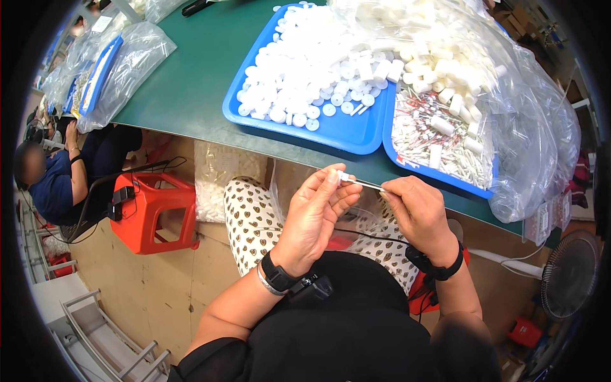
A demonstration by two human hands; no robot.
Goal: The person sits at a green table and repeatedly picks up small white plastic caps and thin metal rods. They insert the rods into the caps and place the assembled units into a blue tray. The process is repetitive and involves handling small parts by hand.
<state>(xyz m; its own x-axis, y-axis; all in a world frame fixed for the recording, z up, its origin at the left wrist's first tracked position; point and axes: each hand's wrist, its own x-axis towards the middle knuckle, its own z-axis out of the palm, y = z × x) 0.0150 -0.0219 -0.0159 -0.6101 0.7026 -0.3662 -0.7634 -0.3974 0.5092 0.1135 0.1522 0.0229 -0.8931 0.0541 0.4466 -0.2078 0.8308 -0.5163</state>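
Note:
My left hand (310,219) pinches a small white plastic piece (344,176) between thumb and forefinger, just in front of the table edge. From that piece a thin rod (367,185) reaches across to my right hand (417,210), whose thumb and fingertips are closed on its other end. Beyond the hands lies a blue tray (359,139) heaped with small white discs and short cylinders (299,70). Beside it on the right, a second blue tray (445,178) holds thin white parts with red bits (420,127) and thicker cream-white cylinders (439,70).
Clear plastic bags (534,127) drape over the right tray's side. The green table (184,83) runs across the front. On the floor at left stands a red stool (153,213), with a seated person (57,178) beyond it. A fan (571,274) stands at right.

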